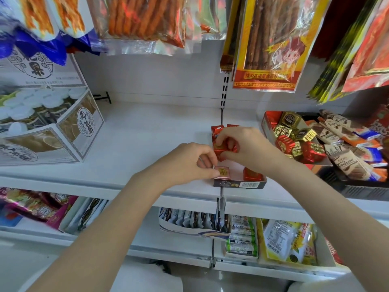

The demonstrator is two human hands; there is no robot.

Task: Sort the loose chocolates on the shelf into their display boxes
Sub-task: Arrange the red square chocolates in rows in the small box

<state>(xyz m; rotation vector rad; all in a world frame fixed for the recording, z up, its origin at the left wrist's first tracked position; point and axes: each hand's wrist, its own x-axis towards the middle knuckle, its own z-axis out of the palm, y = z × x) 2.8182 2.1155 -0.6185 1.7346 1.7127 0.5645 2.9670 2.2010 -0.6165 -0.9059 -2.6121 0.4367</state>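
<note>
Both hands over small display box (pixel 240 184) at shelf (pixel 147 131) front. Right hand (pixel 244 144) pinches red chocolates (pixel 223 150) above box; left hand (pixel 189 163) pinches one chocolate (pixel 222 172) in box's left front corner. Best: seat it flat against the wall w/ label up, then drop the rest beside it in rows.

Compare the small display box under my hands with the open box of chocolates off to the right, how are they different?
The small display box is shallow, dark-fronted and mostly empty, holding few red chocolates; the open box on the right is red-walled and heaped with red and gold pieces. Both hands work over the small box, none at the right one. Both sit on the white shelf.
</note>
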